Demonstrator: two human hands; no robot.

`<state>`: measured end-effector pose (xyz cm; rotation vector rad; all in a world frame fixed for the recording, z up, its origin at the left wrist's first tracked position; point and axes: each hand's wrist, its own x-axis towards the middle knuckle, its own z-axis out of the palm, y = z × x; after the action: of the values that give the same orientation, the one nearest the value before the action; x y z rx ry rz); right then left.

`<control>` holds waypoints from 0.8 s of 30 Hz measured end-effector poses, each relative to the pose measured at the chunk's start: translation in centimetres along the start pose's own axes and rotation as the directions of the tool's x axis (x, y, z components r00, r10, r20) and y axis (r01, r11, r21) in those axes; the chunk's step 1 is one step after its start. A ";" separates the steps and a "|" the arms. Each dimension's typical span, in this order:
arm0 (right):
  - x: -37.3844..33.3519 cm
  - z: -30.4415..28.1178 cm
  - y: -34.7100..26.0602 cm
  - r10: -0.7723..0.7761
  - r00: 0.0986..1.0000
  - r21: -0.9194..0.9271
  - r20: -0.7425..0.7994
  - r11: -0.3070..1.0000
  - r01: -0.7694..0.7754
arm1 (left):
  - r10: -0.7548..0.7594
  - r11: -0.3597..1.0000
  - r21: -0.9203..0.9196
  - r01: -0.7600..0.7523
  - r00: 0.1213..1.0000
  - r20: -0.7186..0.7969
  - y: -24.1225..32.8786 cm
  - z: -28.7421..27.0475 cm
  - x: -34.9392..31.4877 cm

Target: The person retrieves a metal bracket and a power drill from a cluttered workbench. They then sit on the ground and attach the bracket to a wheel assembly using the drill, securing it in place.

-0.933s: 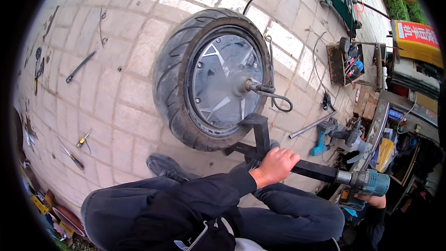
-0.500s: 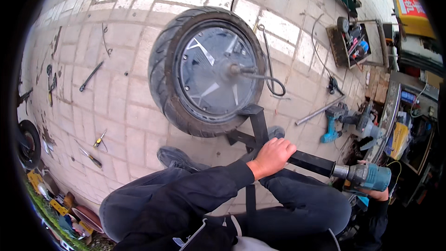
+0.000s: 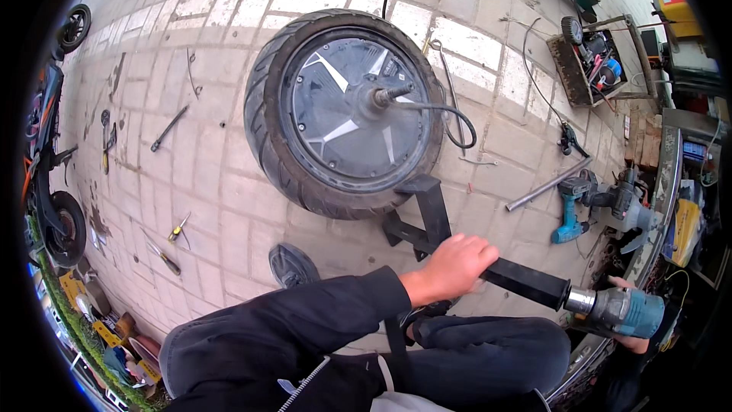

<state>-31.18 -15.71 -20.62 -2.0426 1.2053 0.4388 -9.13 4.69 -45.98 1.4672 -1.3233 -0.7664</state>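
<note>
A motor wheel (image 3: pixel 347 118) with a black tyre (image 3: pixel 271 149) lies on the paving in front of me, its axle and cable upward. The bent end of a black square-tube steel tool (image 3: pixel 435 210) meets the tyre's near edge. My left hand (image 3: pixel 457 263) is wrapped round the tool's tube, whose bar (image 3: pixel 530 282) runs on to the right. At that bar's end sits the metal nose of a teal and grey power drill or impact wrench (image 3: pixel 637 313). My right hand (image 3: pixel 631 343) grips this power tool from beneath, its fingers partly hidden.
Screwdrivers (image 3: pixel 179 227) and a wrench (image 3: pixel 169 128) lie on the left paving. To the right are another teal cordless tool (image 3: pixel 570 210), a metal pipe (image 3: pixel 547 183) and a wooden toolbox (image 3: pixel 572 72). A scooter (image 3: pixel 53 160) stands at the far left.
My view has shifted slightly, so the scooter shows more at the left. My left foot has shifted. Both hands keep their grips.
</note>
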 end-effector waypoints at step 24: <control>0.2 0.3 1.1 -0.189 0.980 -0.058 0.065 0.980 0.192 | 0.102 0.991 0.080 -0.104 0.994 0.024 -0.9 -1.3 0.7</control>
<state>-32.01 -15.94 -21.34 -2.1602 0.9604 0.4467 -7.48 4.28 -46.33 1.4458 -1.4485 -0.6685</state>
